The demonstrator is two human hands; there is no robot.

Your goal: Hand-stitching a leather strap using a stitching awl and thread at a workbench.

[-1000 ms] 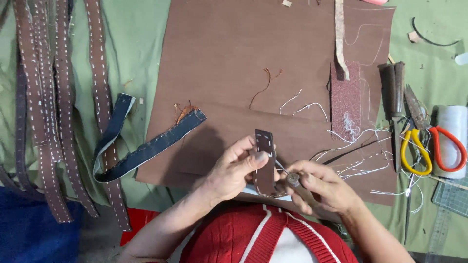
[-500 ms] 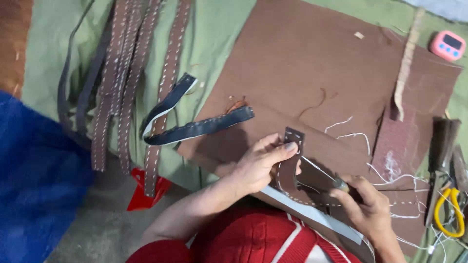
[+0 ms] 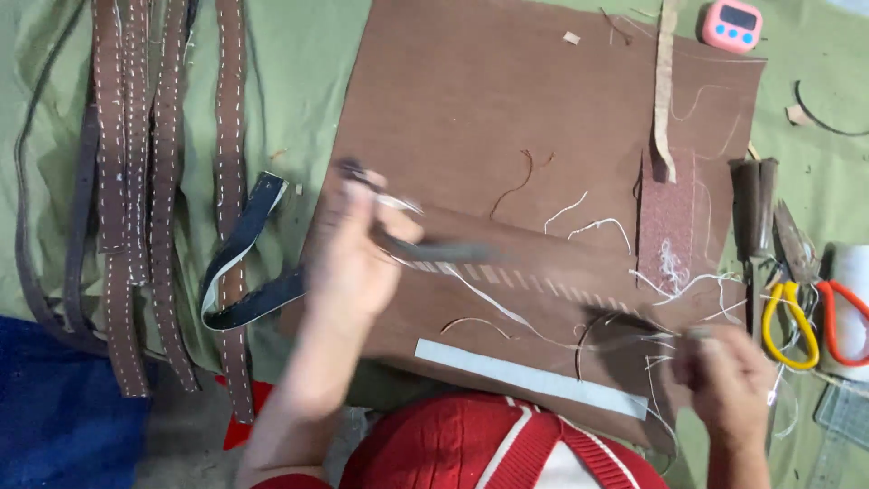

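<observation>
My left hand, blurred by motion, is closed on one end of a narrow brown leather strap with a row of stitch marks. The strap stretches to the right over the big brown leather sheet. My right hand is at the lower right, its fingers pinched on a small needle-like tool. White thread trails between the strap and that hand. A white strip lies on the sheet's near edge.
Several stitched brown straps and a dark blue strap lie at the left on green cloth. Yellow scissors, orange scissors and a dark tool are at the right. A pink timer sits at the top. A red knit cap is near me.
My hands have drawn apart: the left went up and left with the strap end, the right pulled out to the lower right, drawing thread. The view shifted.
</observation>
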